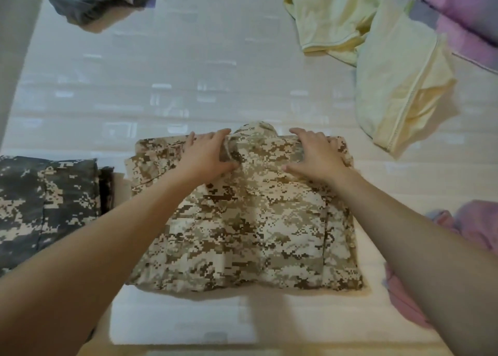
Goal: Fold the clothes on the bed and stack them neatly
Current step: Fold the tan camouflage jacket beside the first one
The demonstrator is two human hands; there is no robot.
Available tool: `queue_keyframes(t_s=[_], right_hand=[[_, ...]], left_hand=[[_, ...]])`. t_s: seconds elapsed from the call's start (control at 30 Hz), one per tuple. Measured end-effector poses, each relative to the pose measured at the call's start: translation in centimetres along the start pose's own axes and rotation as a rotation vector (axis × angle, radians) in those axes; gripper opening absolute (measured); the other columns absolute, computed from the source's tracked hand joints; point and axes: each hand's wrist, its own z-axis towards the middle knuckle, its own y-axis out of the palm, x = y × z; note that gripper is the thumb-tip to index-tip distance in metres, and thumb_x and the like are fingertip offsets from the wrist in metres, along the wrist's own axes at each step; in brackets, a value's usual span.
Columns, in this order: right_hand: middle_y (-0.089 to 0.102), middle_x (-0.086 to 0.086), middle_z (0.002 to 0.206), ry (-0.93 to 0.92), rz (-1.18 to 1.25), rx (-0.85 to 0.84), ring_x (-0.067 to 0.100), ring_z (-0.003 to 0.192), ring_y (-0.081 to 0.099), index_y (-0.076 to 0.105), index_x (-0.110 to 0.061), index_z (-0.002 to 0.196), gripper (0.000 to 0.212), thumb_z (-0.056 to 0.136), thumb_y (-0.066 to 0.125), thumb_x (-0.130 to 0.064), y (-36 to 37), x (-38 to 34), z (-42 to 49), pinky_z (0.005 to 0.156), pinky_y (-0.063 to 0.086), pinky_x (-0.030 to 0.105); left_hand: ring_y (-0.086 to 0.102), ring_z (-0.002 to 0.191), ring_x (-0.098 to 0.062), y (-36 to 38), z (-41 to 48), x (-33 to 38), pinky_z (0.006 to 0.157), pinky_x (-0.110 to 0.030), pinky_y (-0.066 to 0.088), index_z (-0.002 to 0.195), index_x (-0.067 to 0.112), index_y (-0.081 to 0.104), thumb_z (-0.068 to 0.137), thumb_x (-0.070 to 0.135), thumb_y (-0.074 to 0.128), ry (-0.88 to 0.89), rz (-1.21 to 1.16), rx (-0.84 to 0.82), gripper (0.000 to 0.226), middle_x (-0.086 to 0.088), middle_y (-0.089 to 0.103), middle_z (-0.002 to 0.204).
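Both the left hand [208, 157] and right hand [316, 157] press flat-fingered, holding nothing, on the tan pixel-camouflage cloth jacket [242, 221], apparently smoothing its collar; next likely calls for stacking onto the folded grey camouflage garment [40, 202].

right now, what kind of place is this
Probably a bedroom: a white mattress serves as the work surface, pink and grey bedding lies at its far right corner, and a tan camouflage shirt and yellow garment lie on it.
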Motion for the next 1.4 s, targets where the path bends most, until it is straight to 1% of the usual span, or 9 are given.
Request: queue_keyframes(t_s=[0.33,0.4,0.5,0.6,0.67,0.77,0.93,1.17,1.4], right_hand=[[0.058,-0.002,0.127,-0.083,0.095,0.057,0.032,0.131,0.038,0.013,-0.046,0.144,0.087,0.083,0.063,-0.009,1.8,-1.7,-1.3,0.112,0.021,0.049],[0.059,-0.009,0.125,-0.142,0.143,-0.009,0.018,0.121,0.048,0.040,-0.043,0.133,0.062,0.084,0.061,-0.012,0.7,-1.3,-1.5,0.112,0.025,0.048],[0.061,-0.013,0.083,-0.287,0.284,-0.217,-0.005,0.068,0.052,0.061,-0.024,0.085,0.009,0.088,0.058,-0.016,-1.7,-0.9,-0.8,0.075,0.045,0.024],[0.051,-0.013,0.056,-0.128,0.440,-0.375,-0.002,0.041,0.040,0.054,-0.017,0.072,0.016,0.087,0.058,-0.022,-3.3,-0.9,1.2,0.043,0.035,0.014],[0.055,-0.007,0.067,0.029,0.353,-0.378,0.003,0.049,0.046,0.055,-0.015,0.084,0.017,0.087,0.057,-0.031,-3.0,-1.3,2.4,0.047,0.038,0.019],[0.058,0.008,0.115,0.205,-0.034,-0.185,0.023,0.100,0.056,0.043,-0.011,0.128,0.055,0.088,0.056,-0.046,0.0,-2.6,2.8,0.089,0.047,0.039],[0.024,0.011,0.153,0.089,-0.112,0.269,0.030,0.143,0.017,0.026,-0.017,0.145,0.061,0.091,0.052,-0.031,3.9,-4.8,-1.2,0.117,0.009,0.052],[-0.046,-0.002,0.144,0.023,-0.009,-0.071,0.024,0.134,-0.040,-0.038,-0.033,0.135,0.072,0.088,0.007,-0.066,10.8,-7.0,-7.3,0.111,-0.015,0.060],[-0.052,0.001,0.139,0.046,-0.060,-0.139,0.029,0.130,-0.045,-0.046,-0.029,0.130,0.077,0.084,-0.001,-0.071,12.1,-7.0,-6.4,0.106,-0.020,0.063]], left_hand=[[0.061,0.101,-0.020,-1.1,1.1,0.0,0.102,-0.039,0.033,0.144,0.030,0.032,0.087,0.026,0.065,0.289,0.120,0.009,0.066,0.001,0.067,0.114],[0.063,0.079,-0.008,-1.6,0.2,0.2,0.096,-0.036,0.040,0.133,0.031,0.051,0.088,0.024,0.063,0.319,0.020,0.008,0.047,0.004,0.071,0.097],[0.050,0.044,0.000,-2.8,0.1,0.7,0.060,-0.022,0.050,0.098,0.026,0.069,0.089,0.030,0.057,0.131,-0.284,-0.161,0.015,0.008,0.065,0.062],[0.047,0.044,-0.007,-3.6,2.1,1.3,0.053,-0.021,0.045,0.082,0.023,0.072,0.090,0.047,0.047,-0.102,-0.387,-0.222,0.036,0.008,0.058,0.054],[0.058,0.069,-0.017,-3.0,3.0,1.8,0.078,-0.034,0.052,0.096,0.018,0.072,0.092,0.057,0.039,-0.205,-0.215,-0.243,0.051,-0.001,0.067,0.078],[0.044,0.123,-0.032,-0.7,3.2,1.8,0.110,-0.051,0.028,0.125,0.015,0.055,0.093,0.060,0.036,-0.296,0.148,-0.140,0.058,-0.013,0.053,0.128],[0.020,0.142,-0.024,1.2,-2.5,-0.1,0.118,-0.050,0.010,0.138,0.020,0.040,0.091,0.038,0.053,-0.288,-0.171,0.353,0.052,-0.007,0.029,0.151],[0.027,0.140,-0.030,5.2,-15.5,-7.0,0.113,-0.050,0.025,0.149,0.016,0.019,0.083,0.043,0.063,-0.719,-0.577,0.431,0.084,-0.011,0.024,0.154],[0.061,0.089,-0.014,4.2,-15.1,-10.6,0.071,-0.028,0.047,0.135,0.022,0.046,0.064,0.054,0.070,-0.845,-1.074,0.122,0.082,0.003,0.059,0.110]])
